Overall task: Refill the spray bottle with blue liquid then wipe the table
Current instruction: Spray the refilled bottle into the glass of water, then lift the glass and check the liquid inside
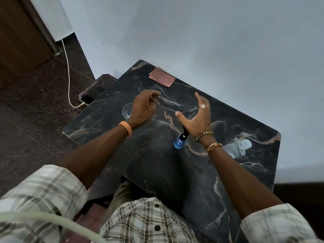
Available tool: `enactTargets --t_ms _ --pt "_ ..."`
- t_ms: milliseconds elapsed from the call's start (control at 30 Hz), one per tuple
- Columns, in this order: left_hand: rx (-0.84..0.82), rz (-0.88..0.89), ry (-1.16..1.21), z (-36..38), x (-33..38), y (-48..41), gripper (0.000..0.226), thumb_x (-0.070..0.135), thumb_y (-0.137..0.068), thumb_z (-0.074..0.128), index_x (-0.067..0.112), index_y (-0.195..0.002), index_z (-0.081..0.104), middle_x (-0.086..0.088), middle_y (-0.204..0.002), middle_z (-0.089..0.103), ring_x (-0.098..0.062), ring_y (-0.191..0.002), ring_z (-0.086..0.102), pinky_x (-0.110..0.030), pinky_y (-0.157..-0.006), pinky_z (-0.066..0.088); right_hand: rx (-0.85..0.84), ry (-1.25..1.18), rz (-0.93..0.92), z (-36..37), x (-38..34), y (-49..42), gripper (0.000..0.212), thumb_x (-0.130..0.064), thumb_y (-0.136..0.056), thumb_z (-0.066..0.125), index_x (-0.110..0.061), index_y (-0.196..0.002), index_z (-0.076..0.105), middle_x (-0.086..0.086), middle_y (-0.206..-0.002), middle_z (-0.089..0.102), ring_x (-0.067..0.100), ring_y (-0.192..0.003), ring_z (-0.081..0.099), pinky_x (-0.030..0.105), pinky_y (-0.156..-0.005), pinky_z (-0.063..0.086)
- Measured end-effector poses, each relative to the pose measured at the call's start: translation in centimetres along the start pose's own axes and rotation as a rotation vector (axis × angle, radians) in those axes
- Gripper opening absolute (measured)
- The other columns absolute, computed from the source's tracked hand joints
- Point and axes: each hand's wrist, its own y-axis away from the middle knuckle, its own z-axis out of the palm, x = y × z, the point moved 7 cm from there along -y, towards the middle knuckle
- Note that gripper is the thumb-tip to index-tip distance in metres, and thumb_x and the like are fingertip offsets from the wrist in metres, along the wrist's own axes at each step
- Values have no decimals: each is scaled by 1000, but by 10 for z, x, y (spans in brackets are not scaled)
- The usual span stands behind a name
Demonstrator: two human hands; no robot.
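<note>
A small spray bottle [180,141] with blue liquid and a black nozzle stands on the dark marble table [157,165], just below my right hand. My right hand [197,118] hovers above it with fingers spread and holds nothing. My left hand [143,109] floats over the table's left part with loosely curled fingers, empty as far as I can see. A clear plastic bottle [236,147] lies on its side at the right. A pinkish cloth [162,77] lies flat at the table's far edge near the wall. A clear glass vessel [126,111] is partly hidden behind my left hand.
The table stands against a pale wall. On a lower ledge to the left lies a phone [87,99] plugged into a white cable [67,71]. A dark stone floor and a wooden door are at the left.
</note>
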Motion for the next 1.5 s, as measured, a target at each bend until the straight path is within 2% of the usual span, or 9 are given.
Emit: enactTargets --t_ms 167,367,533,800,1000,1100,1233,1367,1500 --pt "71 -68 39 -27 -13 -9 29 -2 -91 57 7 -117 64 -13 -111 67 -18 -96 66 -28 -90 56 -64 -28 -74 32 -47 -27 81 -56 -71 69 -20 -138 42 5 -138 45 18 -125 42 33 -101 42" --pt "9 -76 -42 -67 -53 -26 40 -5 -85 59 8 -123 60 -12 -116 64 -16 -99 62 -15 -80 51 -124 -67 -179 74 -99 -43 87 -54 -65 75 -22 -137 39 5 -132 47 20 -120 45 31 -97 43" --pt "-190 -85 -133 -83 -89 -35 60 -5 -73 66 11 -130 56 -12 -124 57 -22 -104 59 -31 -85 55 -360 22 -173 124 -109 -51 105 -58 -56 78 -20 -144 34 6 -139 42 23 -127 42 39 -104 42" --pt "-575 -132 -230 -65 -147 -20 74 3 -69 74 13 -139 51 -11 -133 52 -25 -122 50 -38 -103 46 -649 125 -49 183 -86 -33 123 -60 -49 80 -21 -150 21 7 -150 34 24 -138 31 39 -112 33" --pt "-699 -171 -198 -44 -178 -13 87 7 -64 82 15 -142 45 -10 -139 49 -25 -126 48 -31 -102 38 -694 134 135 201 -64 -16 131 -47 -47 89 -19 -152 17 9 -151 30 24 -138 31 31 -109 31" --pt "-734 -167 -174 -30 -188 -9 90 14 -62 85 15 -143 44 -8 -139 50 -24 -129 45 -26 -101 31 -707 138 223 211 -49 -4 132 -43 -48 91 -18 -152 15 8 -154 27 25 -142 24 33 -113 26" --pt "-744 -151 -104 -20 -196 -5 89 19 -58 86 19 -138 48 -3 -133 55 -18 -120 49 -25 -96 34 -682 151 298 221 -39 10 131 -45 -48 91 -17 -152 16 8 -154 28 24 -141 28 36 -114 29" --pt "-781 -131 -56 -13 -202 -1 84 22 -59 87 23 -135 51 2 -130 58 -11 -116 49 -20 -92 34 -623 117 332 229 -39 16 124 -43 -45 92 -14 -148 29 6 -145 42 22 -132 41 39 -110 37" --pt "-784 -134 -10 -8 -205 -1 80 20 -59 88 24 -132 53 5 -124 60 -3 -106 52 -8 -82 34 -514 -28 387 232 -41 23 99 -35 -44 93 -18 -130 48 -4 -121 60 14 -111 57 35 -95 50"
